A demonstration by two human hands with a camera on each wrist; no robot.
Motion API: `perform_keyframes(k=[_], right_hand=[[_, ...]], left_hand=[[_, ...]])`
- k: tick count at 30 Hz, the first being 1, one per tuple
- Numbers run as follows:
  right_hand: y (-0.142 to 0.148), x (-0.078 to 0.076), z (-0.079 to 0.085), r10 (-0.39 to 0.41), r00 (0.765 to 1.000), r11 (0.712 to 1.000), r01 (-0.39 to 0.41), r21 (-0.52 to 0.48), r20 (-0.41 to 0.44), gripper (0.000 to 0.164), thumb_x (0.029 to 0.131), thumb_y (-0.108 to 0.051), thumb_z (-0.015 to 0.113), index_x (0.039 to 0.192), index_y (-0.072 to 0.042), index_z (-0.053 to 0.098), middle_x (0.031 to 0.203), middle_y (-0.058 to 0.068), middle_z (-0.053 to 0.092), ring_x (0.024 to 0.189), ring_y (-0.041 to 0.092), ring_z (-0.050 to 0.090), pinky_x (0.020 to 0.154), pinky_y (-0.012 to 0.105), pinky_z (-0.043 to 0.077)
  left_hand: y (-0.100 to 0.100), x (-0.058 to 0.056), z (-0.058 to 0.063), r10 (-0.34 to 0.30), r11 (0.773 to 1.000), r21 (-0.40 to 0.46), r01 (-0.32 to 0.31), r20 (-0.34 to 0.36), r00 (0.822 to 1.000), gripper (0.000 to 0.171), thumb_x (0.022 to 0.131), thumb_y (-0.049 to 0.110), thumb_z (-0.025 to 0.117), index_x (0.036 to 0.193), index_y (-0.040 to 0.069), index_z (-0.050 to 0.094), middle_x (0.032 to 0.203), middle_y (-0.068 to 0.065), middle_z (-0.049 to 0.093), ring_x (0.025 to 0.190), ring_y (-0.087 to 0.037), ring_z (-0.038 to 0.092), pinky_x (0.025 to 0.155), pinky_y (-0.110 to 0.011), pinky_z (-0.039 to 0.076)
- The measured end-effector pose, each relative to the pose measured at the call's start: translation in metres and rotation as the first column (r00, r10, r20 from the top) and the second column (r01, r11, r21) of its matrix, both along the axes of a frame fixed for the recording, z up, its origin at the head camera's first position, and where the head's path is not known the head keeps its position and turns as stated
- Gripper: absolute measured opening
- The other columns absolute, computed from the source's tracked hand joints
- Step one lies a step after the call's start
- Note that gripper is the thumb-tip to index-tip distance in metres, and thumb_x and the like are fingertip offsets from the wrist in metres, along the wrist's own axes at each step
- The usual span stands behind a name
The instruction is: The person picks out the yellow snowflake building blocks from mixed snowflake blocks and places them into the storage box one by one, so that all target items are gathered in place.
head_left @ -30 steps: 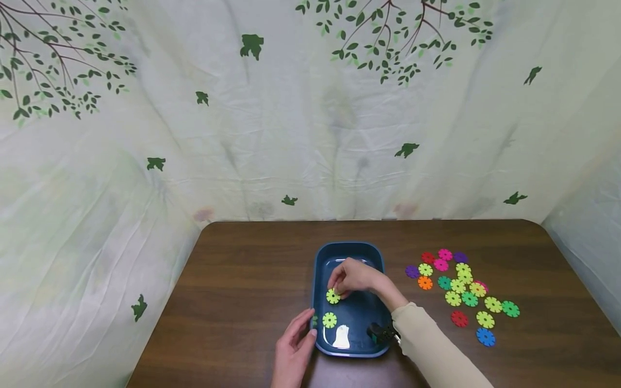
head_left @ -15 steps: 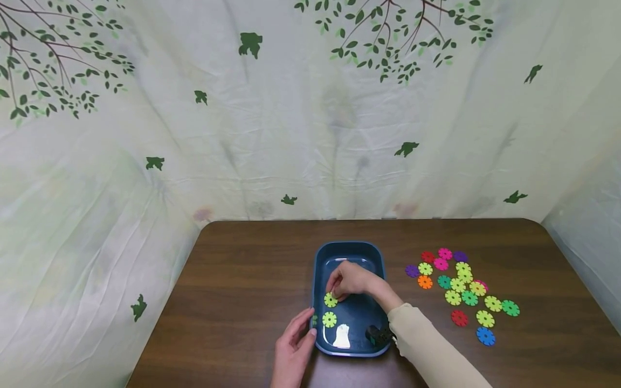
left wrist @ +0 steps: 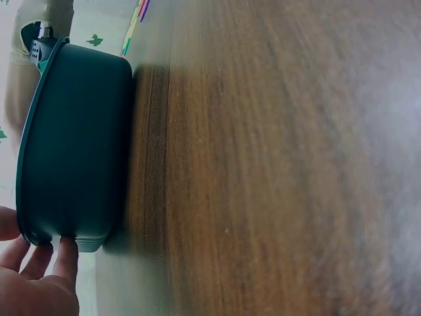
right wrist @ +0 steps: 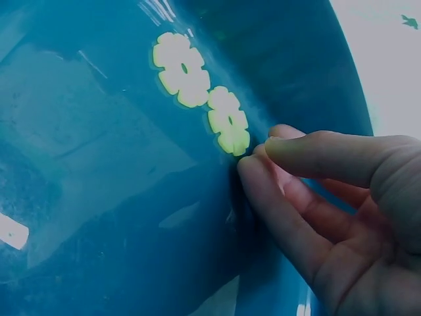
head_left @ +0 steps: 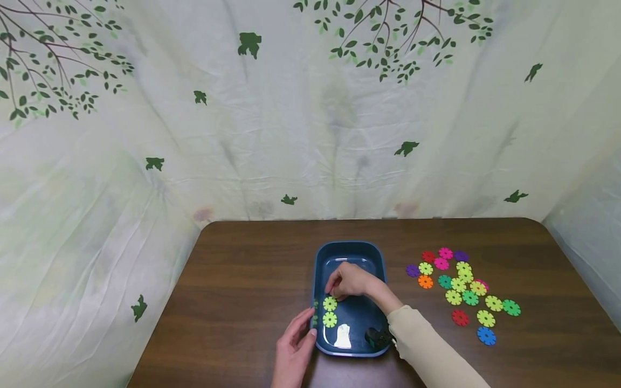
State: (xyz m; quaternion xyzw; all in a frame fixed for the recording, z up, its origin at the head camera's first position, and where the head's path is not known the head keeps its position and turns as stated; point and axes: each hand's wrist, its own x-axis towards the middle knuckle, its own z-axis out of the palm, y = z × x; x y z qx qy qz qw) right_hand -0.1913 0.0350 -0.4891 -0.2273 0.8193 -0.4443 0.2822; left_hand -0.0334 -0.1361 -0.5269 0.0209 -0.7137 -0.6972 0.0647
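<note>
A dark blue tray (head_left: 361, 337) sits on the table. Inside, two yellow-green flower-shaped discs (head_left: 330, 319) lie almost edge to edge near its left wall. Over the tray, my right hand (head_left: 353, 279) has its fingertips at the edge of the farther disc (right wrist: 230, 122). In the right wrist view that disc lies beside the fingertips (right wrist: 248, 164), not between thumb and finger. My left hand (head_left: 292, 350) touches the tray's left side, thumb and fingers spread; in the left wrist view, fingertips (left wrist: 66, 253) meet the outer wall (left wrist: 79, 145).
Several flower discs in yellow, green, red, pink, purple, orange and blue (head_left: 487, 335) lie scattered right of the tray, some overlapping. The brown table (head_left: 252, 280) ends at a white curtain (head_left: 310, 134) with leaf prints. A black wrist device (head_left: 377, 337) hangs over the tray's right edge.
My right hand has shifted slightly left and toward the near side, moving the farther disc close to the nearer one. The left hand and the tray have stayed put.
</note>
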Motion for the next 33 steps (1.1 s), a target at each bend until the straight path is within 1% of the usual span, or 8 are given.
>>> perform_keyframes(k=[5,11,14,20,24,29,33], right_hand=[[0.003,0.001,0.001,-0.018,1.0,1.0,0.018,-0.018,-0.006,0.01,0.084,0.007,0.069,0.092,0.002,0.073,0.077,0.005,0.067,0.066,0.015,0.063,0.064,0.029,0.058],[0.006,0.004,0.001,-0.019,1.0,0.997,0.017,-0.072,-0.024,0.011,0.085,0.006,0.068,0.095,0.004,0.072,0.078,0.004,0.067,0.067,0.012,0.061,0.064,0.026,0.056],[0.007,0.007,0.005,-0.029,0.999,0.995,0.026,-0.093,-0.031,0.013,0.086,0.004,0.068,0.099,0.005,0.07,0.079,0.003,0.067,0.068,0.013,0.061,0.065,0.027,0.055],[0.008,0.016,0.017,-0.07,0.991,0.996,0.064,-0.063,-0.11,0.018,0.089,-0.005,0.07,0.106,0.001,0.07,0.085,-0.001,0.067,0.074,0.013,0.061,0.071,0.029,0.055],[0.012,0.024,0.024,-0.078,0.985,0.996,0.07,-0.057,-0.153,0.021,0.089,-0.004,0.069,0.109,0.0,0.069,0.09,0.0,0.067,0.079,0.013,0.061,0.074,0.03,0.055],[0.018,0.033,0.029,-0.072,0.982,0.997,0.064,-0.049,-0.175,0.023,0.089,-0.002,0.068,0.112,-0.001,0.068,0.097,0.006,0.069,0.084,0.014,0.061,0.076,0.031,0.055],[0.024,0.038,0.032,-0.077,0.98,0.996,0.068,-0.054,-0.183,0.023,0.089,-0.005,0.069,0.112,-0.005,0.069,0.099,0.006,0.069,0.086,0.015,0.06,0.075,0.03,0.055]], left_hand=[[0.001,0.0,0.001,0.006,1.0,0.004,-0.006,0.01,1.0,0.04,0.09,-0.008,0.063,0.129,-0.005,0.059,0.135,-0.022,0.054,0.123,-0.034,0.053,0.094,-0.024,0.049],[0.002,0.001,0.003,0.011,1.0,0.001,-0.011,0.026,1.0,0.039,0.09,-0.007,0.063,0.129,-0.004,0.06,0.136,-0.021,0.054,0.124,-0.036,0.052,0.094,-0.023,0.048],[0.002,0.002,0.003,0.013,1.0,-0.001,-0.012,0.028,1.0,0.039,0.091,-0.006,0.063,0.129,-0.004,0.06,0.136,-0.021,0.054,0.124,-0.035,0.051,0.095,-0.022,0.048],[0.002,0.002,0.003,0.011,1.0,0.0,-0.011,0.019,1.0,0.039,0.092,-0.006,0.062,0.13,-0.005,0.059,0.136,-0.021,0.053,0.124,-0.034,0.052,0.095,-0.022,0.047],[0.002,0.002,0.002,0.006,1.0,0.011,-0.006,0.008,1.0,0.038,0.092,-0.005,0.062,0.13,-0.006,0.058,0.136,-0.022,0.053,0.124,-0.034,0.052,0.096,-0.023,0.047],[0.001,0.001,0.002,0.006,1.0,0.015,-0.006,-0.001,1.0,0.038,0.092,-0.006,0.062,0.13,-0.006,0.058,0.136,-0.023,0.053,0.124,-0.034,0.052,0.096,-0.023,0.047],[0.001,0.002,0.002,0.005,1.0,0.016,-0.005,0.002,1.0,0.039,0.092,-0.006,0.062,0.13,-0.005,0.058,0.136,-0.022,0.053,0.124,-0.035,0.051,0.097,-0.025,0.048]])
